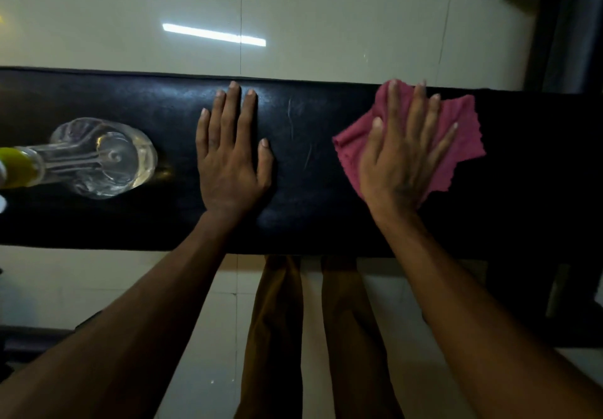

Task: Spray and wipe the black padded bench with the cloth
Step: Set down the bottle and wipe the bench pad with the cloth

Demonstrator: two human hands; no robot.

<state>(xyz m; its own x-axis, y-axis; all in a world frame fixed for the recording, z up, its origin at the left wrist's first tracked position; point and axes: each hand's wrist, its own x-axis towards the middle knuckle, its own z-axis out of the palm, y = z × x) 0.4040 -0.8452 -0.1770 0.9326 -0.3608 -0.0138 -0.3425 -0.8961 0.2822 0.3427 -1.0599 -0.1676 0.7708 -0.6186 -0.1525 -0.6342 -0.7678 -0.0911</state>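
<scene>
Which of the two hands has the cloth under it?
The right hand: it presses flat on the pink cloth. The left hand lies bare on the bench, nearer the spray bottle.

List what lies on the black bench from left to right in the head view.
Spray bottle → left hand, flat on the bench → right hand, pressing the pink cloth.

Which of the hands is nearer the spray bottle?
Left. The left hand lies flat beside the spray bottle; the right hand presses the cloth farther away.
</scene>
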